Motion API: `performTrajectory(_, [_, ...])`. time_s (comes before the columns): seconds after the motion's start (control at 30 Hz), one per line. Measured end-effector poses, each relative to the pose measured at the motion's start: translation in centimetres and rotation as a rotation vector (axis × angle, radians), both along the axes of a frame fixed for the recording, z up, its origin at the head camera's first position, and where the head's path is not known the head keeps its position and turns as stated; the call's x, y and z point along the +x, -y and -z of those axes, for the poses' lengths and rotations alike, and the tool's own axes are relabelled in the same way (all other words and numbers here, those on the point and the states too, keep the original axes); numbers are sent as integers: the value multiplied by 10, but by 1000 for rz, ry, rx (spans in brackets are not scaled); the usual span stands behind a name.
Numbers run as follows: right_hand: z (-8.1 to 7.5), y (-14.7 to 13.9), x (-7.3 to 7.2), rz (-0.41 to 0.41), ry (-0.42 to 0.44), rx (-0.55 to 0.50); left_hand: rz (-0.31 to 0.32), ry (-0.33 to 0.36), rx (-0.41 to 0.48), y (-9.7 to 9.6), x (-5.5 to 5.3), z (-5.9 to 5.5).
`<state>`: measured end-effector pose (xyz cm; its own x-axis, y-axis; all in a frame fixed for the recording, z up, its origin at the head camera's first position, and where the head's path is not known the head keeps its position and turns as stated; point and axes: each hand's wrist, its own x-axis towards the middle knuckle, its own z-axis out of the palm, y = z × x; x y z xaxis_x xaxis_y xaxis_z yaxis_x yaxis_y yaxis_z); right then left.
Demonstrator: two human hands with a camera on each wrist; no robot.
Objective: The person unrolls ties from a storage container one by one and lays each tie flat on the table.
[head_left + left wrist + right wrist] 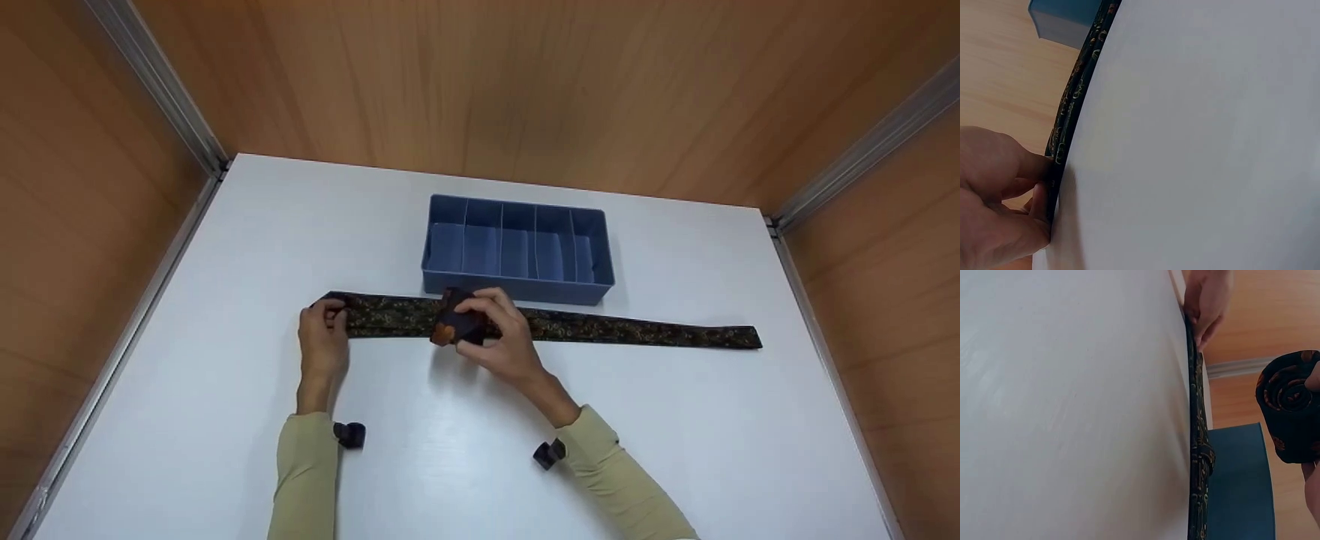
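Observation:
A dark necktie [637, 328] with a small yellowish pattern lies stretched across the white table. My left hand [321, 345] pinches its left end between thumb and fingers, seen closely in the left wrist view. Above the tie's middle, my right hand [508, 341] grips a second, rolled-up necktie [450, 324], dark with orange motifs. The roll's spiral end faces the camera in the right wrist view, where the rolled necktie [1286, 430] appears raised off the table. A fabric loop [1207, 459] crosses the flat tie there.
Just behind the flat tie stands a blue box [517, 291] with several compartments divided by thin walls; nothing shows inside them. Wooden panels [525, 90] with metal rails enclose the table [420, 465] at the back and both sides.

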<state>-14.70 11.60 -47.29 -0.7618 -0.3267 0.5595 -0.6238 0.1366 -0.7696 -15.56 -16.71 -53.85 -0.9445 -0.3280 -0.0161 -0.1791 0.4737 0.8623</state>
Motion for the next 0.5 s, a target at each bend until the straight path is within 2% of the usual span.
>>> performTrajectory(0.5, [1, 26, 8, -52, 90, 16, -12, 16, 3, 1, 0, 0])
